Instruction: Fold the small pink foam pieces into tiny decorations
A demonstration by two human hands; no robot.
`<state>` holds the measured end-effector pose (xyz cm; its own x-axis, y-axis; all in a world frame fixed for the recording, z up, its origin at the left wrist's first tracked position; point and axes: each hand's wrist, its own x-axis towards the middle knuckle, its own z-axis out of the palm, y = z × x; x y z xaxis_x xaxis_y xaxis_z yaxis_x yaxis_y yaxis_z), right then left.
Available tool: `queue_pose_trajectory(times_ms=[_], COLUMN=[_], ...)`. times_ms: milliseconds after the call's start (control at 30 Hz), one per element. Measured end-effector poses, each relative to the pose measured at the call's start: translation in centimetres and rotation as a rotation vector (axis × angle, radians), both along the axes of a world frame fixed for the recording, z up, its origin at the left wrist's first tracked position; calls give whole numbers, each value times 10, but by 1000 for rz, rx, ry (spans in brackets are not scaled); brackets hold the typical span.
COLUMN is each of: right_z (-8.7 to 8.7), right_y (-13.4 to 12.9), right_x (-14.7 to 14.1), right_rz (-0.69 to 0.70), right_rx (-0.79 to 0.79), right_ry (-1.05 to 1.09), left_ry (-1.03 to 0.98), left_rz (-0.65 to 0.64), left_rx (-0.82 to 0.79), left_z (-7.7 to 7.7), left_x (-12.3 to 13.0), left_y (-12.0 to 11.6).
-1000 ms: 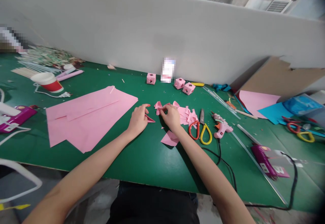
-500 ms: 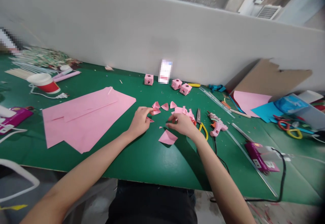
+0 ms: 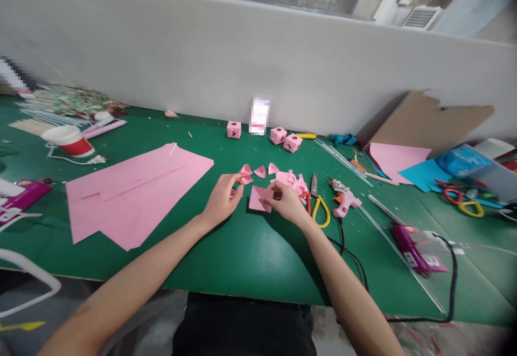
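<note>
Near the middle of the green table (image 3: 242, 262), in front of the person, the pink paper square (image 3: 258, 199) is in the grasp of the right hand (image 3: 288, 202), pinched at its right side. The fingers overlap that side and hide part of the edge; whether the square touches the tabletop is hard to tell. The right hand reaches in from the right, wrist low and fingers pointing left. The left hand (image 3: 221, 197) lies opposite, just left of the square, its forefinger extended toward the folded pink pieces (image 3: 259, 172) and its thumb bent below. A bit of pink shows between thumb and palm, mostly covered, so whether these fingers grip anything cannot be told.

Beyond the right hand lie cut pink scraps (image 3: 291, 179), partly hidden by it, and scissors (image 3: 314, 185) with one red and one yellow handle, the red one partly covered by the hand. Right of them is a pink glue gun (image 3: 346, 201). Large pink sheets (image 3: 133, 200) spread to the left of the left hand. Farther back, three pink paper shapes with cut openings (image 3: 233, 130) stand around a blurred upright panel (image 3: 259, 117), its content unreadable.
</note>
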<state>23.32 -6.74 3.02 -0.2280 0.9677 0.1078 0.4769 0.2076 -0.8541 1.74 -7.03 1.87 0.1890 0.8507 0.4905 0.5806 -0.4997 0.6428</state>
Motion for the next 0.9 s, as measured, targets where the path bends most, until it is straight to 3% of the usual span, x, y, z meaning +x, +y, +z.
queue_pose_trajectory(times_ms=[67,233,433,533,700,900], right_z=[-4,-13,-17,-13,-6,-8], right_y=[-1,-9,-16,-20,-25,-23], right_x=[-6,-26,-30,-27,-22,-22], right_rz=[-64,-59,110,173,186,145], right_rx=[13,35,-32,55,329,361], right_ry=[122,248,371,272,-98,-14], left_ry=[-9,-78,-352,-518,-534,-488], left_rz=[-13,-70,-36,-23,-68,-77], left_rx=[-18,-138,-277,-353,-375,-360], left_z=[3,8,9,8,7,9], left_x=[1,4,2,-2,-5,1], left_y=[-2,-7,-3,2,5,-4])
